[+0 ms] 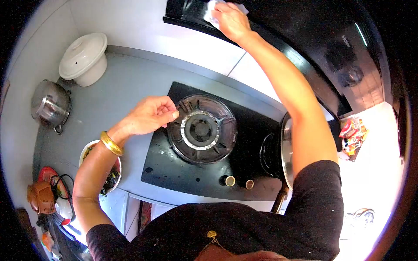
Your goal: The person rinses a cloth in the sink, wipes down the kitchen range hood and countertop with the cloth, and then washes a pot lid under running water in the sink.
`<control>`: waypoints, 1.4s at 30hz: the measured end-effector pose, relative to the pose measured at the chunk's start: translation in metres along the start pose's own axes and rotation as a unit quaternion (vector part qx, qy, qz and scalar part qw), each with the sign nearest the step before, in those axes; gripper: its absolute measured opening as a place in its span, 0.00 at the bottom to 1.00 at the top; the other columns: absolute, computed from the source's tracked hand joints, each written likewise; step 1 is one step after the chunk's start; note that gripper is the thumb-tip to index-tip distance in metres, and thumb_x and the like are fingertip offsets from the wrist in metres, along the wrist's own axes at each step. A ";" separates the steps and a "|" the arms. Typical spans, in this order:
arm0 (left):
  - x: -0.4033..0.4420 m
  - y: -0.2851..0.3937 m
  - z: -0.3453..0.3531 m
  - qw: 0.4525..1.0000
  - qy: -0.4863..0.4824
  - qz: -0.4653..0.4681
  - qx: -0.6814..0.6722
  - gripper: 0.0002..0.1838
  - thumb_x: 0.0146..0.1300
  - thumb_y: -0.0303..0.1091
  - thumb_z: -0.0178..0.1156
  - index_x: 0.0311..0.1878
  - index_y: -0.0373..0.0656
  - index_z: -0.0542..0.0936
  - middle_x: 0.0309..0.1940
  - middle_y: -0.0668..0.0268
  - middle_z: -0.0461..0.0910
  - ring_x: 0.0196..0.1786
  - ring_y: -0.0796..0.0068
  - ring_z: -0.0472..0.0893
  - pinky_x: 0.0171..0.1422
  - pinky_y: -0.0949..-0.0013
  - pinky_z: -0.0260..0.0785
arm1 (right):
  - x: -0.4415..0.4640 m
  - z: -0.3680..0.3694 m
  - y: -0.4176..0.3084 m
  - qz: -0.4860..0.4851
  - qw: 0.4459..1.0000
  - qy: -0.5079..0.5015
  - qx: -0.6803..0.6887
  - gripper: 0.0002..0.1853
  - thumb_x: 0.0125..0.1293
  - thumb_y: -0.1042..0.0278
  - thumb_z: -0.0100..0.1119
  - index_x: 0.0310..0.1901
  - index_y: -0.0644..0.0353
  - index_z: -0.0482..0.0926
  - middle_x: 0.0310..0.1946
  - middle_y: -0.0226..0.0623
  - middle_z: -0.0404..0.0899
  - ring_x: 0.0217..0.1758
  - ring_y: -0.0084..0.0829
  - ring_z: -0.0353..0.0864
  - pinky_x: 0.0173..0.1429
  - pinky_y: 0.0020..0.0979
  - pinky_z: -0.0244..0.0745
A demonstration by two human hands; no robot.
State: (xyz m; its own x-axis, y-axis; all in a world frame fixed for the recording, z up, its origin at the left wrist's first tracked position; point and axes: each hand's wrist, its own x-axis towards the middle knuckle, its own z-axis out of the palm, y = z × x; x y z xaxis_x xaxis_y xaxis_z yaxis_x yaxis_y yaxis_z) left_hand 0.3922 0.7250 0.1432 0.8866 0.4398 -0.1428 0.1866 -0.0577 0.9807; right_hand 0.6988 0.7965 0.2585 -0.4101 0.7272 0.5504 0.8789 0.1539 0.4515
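Observation:
At the top of the view, my right hand (233,21) presses a white cloth (212,14) against the black range hood (278,32); whether it is fabric or paper I cannot tell. My left hand (150,115) hovers by the left edge of the black gas hob (161,167), its fingers curled in toward the thumb and nothing visible in them. Just right of that hand is a round burner (201,128) with a dark pan support around it. Two control knobs (229,180) sit along the hob's front. A gold bracelet (112,143) circles my left wrist.
A white lidded pot (89,65) and a steel pot (51,104) stand on the grey counter (130,69) at left. Behind my left forearm is a bowl of food (114,176). A pan (286,143) is partly hidden under my right arm. Colourful packets (353,135) lie farther right.

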 end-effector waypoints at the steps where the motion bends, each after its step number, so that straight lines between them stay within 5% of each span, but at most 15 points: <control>1: -0.004 -0.002 -0.002 1.000 0.004 -0.002 0.001 0.10 0.63 0.37 0.58 0.37 0.41 0.72 0.29 0.74 0.73 0.31 0.85 0.72 0.36 0.77 0.70 | 0.021 0.025 0.000 -0.007 0.999 -0.008 0.053 0.12 0.59 0.66 0.49 0.35 0.65 0.78 0.40 0.46 0.75 0.50 0.43 0.72 0.58 0.39 0.65; 4: -0.016 -0.005 -0.006 0.999 0.035 -0.005 -0.010 0.10 0.62 0.37 0.59 0.35 0.39 0.74 0.25 0.73 0.72 0.26 0.84 0.70 0.30 0.78 0.67 | 0.060 0.059 -0.025 -0.003 0.998 0.069 0.008 0.08 0.55 0.69 0.50 0.27 0.64 0.77 0.37 0.43 0.75 0.48 0.39 0.73 0.52 0.37 0.70; 5: -0.018 -0.007 -0.008 0.999 0.040 0.006 -0.006 0.10 0.62 0.37 0.59 0.35 0.40 0.74 0.24 0.73 0.72 0.26 0.84 0.70 0.29 0.79 0.67 | 0.066 0.058 -0.037 0.145 0.963 0.174 0.149 0.09 0.53 0.67 0.53 0.25 0.63 0.78 0.37 0.41 0.75 0.46 0.38 0.73 0.51 0.36 0.70; 8: -0.020 -0.011 -0.012 0.999 0.048 -0.017 -0.018 0.10 0.61 0.37 0.59 0.34 0.40 0.74 0.24 0.73 0.72 0.26 0.84 0.71 0.29 0.79 0.66 | 0.043 0.032 -0.027 0.056 0.982 0.079 0.161 0.08 0.54 0.66 0.53 0.28 0.62 0.78 0.38 0.40 0.76 0.50 0.39 0.72 0.54 0.39 0.68; 9: -0.017 -0.010 -0.011 0.999 0.046 -0.018 -0.013 0.10 0.61 0.37 0.59 0.34 0.40 0.74 0.24 0.73 0.72 0.26 0.84 0.71 0.29 0.78 0.66 | 0.037 0.033 -0.015 -0.074 0.996 0.006 0.046 0.14 0.50 0.78 0.51 0.39 0.53 0.77 0.42 0.34 0.75 0.49 0.38 0.73 0.53 0.35 0.71; 16: 0.002 0.008 -0.001 1.000 0.003 0.028 0.012 0.09 0.63 0.36 0.58 0.36 0.40 0.73 0.27 0.73 0.72 0.30 0.86 0.71 0.33 0.78 0.69 | 0.016 -0.002 -0.006 -0.110 0.974 -0.183 0.069 0.15 0.51 0.82 0.47 0.39 0.54 0.77 0.46 0.36 0.75 0.54 0.36 0.72 0.54 0.35 0.71; 20: -0.006 0.004 -0.002 0.999 0.004 0.028 0.018 0.10 0.62 0.36 0.58 0.36 0.39 0.74 0.27 0.73 0.73 0.29 0.85 0.71 0.33 0.78 0.69 | 0.044 0.020 -0.022 0.016 0.999 -0.028 0.008 0.15 0.53 0.78 0.49 0.41 0.52 0.80 0.44 0.35 0.78 0.50 0.38 0.76 0.53 0.36 0.72; 23: -0.018 -0.001 -0.006 0.999 0.013 0.030 0.027 0.10 0.62 0.36 0.58 0.36 0.39 0.74 0.27 0.72 0.73 0.29 0.85 0.72 0.33 0.78 0.69 | 0.049 0.026 -0.043 0.054 0.998 -0.003 0.018 0.09 0.50 0.74 0.53 0.33 0.51 0.81 0.36 0.36 0.79 0.46 0.39 0.78 0.47 0.36 0.75; 27: -0.038 0.002 -0.014 0.998 0.036 0.032 0.039 0.09 0.62 0.36 0.59 0.36 0.39 0.74 0.27 0.72 0.74 0.28 0.85 0.72 0.32 0.78 0.68 | 0.039 0.021 -0.059 0.010 0.996 -0.064 0.054 0.10 0.47 0.75 0.56 0.32 0.53 0.81 0.38 0.36 0.79 0.47 0.38 0.76 0.50 0.33 0.74; 30: -0.047 0.001 -0.020 0.997 0.051 0.042 0.049 0.09 0.62 0.35 0.59 0.36 0.39 0.74 0.27 0.72 0.74 0.28 0.85 0.72 0.32 0.78 0.68 | 0.064 0.007 -0.063 -0.088 0.981 0.165 0.053 0.11 0.48 0.79 0.52 0.32 0.56 0.80 0.34 0.35 0.79 0.45 0.39 0.76 0.48 0.34 0.74; 32: -0.050 -0.005 -0.021 0.996 0.054 0.049 0.061 0.09 0.61 0.35 0.59 0.36 0.38 0.74 0.27 0.72 0.74 0.28 0.85 0.72 0.31 0.78 0.68 | 0.080 0.006 -0.065 -0.069 0.980 0.183 0.025 0.10 0.46 0.78 0.53 0.31 0.55 0.78 0.34 0.31 0.78 0.44 0.37 0.74 0.46 0.33 0.73; 35: -0.050 -0.008 -0.020 0.993 0.054 0.055 0.085 0.10 0.61 0.35 0.59 0.36 0.38 0.74 0.27 0.72 0.74 0.27 0.85 0.72 0.31 0.78 0.68 | 0.082 0.031 -0.075 -0.089 0.990 0.101 -0.049 0.07 0.50 0.70 0.52 0.28 0.57 0.80 0.35 0.31 0.78 0.43 0.33 0.73 0.46 0.31 0.74; 36: -0.050 -0.007 -0.018 0.993 0.055 0.053 0.089 0.09 0.61 0.35 0.59 0.36 0.38 0.74 0.27 0.72 0.74 0.28 0.85 0.72 0.30 0.78 0.68 | 0.071 0.030 -0.094 0.010 0.996 0.039 0.083 0.06 0.50 0.70 0.52 0.25 0.55 0.80 0.34 0.30 0.77 0.45 0.31 0.72 0.45 0.30 0.73; 38: -0.051 -0.005 -0.018 0.994 0.055 0.049 0.082 0.09 0.61 0.35 0.59 0.36 0.38 0.74 0.27 0.71 0.74 0.28 0.85 0.72 0.30 0.77 0.68 | 0.071 0.036 -0.093 -0.142 0.988 0.038 -0.039 0.06 0.51 0.70 0.52 0.23 0.55 0.79 0.32 0.30 0.76 0.45 0.31 0.71 0.44 0.31 0.71; 42: -0.051 -0.004 -0.018 0.996 0.050 0.040 0.070 0.09 0.62 0.35 0.58 0.35 0.38 0.74 0.27 0.72 0.74 0.27 0.84 0.72 0.30 0.77 0.68 | 0.105 -0.009 -0.068 -0.166 0.974 0.125 -0.090 0.05 0.48 0.69 0.53 0.25 0.55 0.79 0.34 0.27 0.73 0.42 0.30 0.69 0.41 0.33 0.68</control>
State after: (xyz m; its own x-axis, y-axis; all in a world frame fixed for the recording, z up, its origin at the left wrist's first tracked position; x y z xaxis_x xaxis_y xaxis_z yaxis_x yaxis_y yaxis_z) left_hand 0.3390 0.7191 0.1493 0.8560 0.5151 -0.0449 0.1806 -0.2165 0.9594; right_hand 0.5937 0.8568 0.2920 -0.7310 0.4676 0.4969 0.6398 0.2166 0.7374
